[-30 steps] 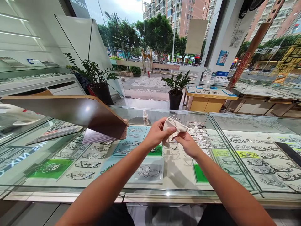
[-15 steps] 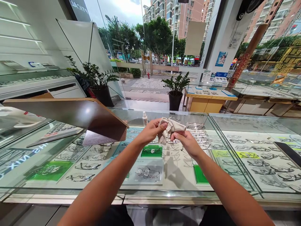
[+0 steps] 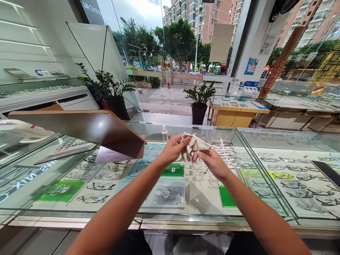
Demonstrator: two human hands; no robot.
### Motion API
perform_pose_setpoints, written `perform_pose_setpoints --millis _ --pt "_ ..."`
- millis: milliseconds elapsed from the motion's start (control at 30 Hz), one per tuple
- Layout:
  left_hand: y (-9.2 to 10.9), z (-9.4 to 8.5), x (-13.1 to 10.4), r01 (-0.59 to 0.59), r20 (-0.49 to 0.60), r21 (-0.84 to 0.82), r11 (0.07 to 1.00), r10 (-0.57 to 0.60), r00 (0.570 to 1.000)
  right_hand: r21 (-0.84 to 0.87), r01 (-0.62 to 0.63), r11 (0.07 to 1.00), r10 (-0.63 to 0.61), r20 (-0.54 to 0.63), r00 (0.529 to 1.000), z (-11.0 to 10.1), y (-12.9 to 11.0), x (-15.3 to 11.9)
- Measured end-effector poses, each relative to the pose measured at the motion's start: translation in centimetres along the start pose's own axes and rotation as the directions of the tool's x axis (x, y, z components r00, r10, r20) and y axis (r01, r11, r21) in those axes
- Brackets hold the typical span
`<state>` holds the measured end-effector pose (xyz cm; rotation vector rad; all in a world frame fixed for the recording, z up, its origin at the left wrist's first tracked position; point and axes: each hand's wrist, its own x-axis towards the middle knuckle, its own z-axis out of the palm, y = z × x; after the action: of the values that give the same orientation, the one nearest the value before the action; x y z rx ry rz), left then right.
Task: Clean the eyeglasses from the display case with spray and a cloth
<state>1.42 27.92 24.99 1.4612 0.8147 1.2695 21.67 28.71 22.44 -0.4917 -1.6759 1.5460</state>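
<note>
Above the glass counter (image 3: 202,219), both my hands are closed around a pale cleaning cloth (image 3: 203,144) and a pair of thin-framed eyeglasses (image 3: 196,146). My left hand (image 3: 174,147) pinches the cloth, thumb on top, against the glasses. With bent fingers, my right hand (image 3: 211,161) grips the glasses and the cloth's right end from below. Part of a rim shows against the cloth, and a thin temple seems to hang beneath the hands. Cloth and fingers hide most of the glasses. Behind my left hand stands a small white spray bottle (image 3: 165,134).
Inside the counter lie rows of eyeglasses (image 3: 167,194), some on green cards. At left, a tilted brown board (image 3: 79,127) rises above a calculator (image 3: 66,147). A dark phone-like slab (image 3: 328,173) lies at the right. Beyond the counter stands a potted plant (image 3: 199,113).
The cloth has shifted slightly between my fingers, with its fold near the left thumb changed. Both hands keep their hold. The whole view has moved a little.
</note>
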Motion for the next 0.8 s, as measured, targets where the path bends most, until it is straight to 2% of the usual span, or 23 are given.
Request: perform_pose_setpoints --millis 133,367,500,600,800 --pt "0.5 -0.7 0.0 0.042 0.099 -0.086 0.995 -0.033 0.995 0.067 -0.030 0.997 0.034 -0.053 0.998 -0.7 0.0 0.1" --pt "0.4 1.2 -0.3 0.064 0.127 -0.157 0.985 -0.044 0.991 0.132 -0.014 0.991 0.021 -0.049 0.999 -0.2 0.8 0.1" --pt "-0.2 1.4 -0.2 0.007 0.088 -0.124 0.992 0.004 0.996 0.044 0.011 0.999 -0.011 0.005 1.000 0.1 0.5 -0.1" --pt "-0.5 1.0 0.0 0.026 0.033 -0.100 0.995 -0.023 0.999 -0.008 0.025 1.000 -0.025 0.012 1.000 -0.1 0.3 -0.1" --pt "-0.2 0.2 0.7 0.056 -0.056 -0.211 0.976 -0.070 0.996 0.014 0.045 0.999 -0.043 -0.117 0.992 -1.4 0.0 0.3"
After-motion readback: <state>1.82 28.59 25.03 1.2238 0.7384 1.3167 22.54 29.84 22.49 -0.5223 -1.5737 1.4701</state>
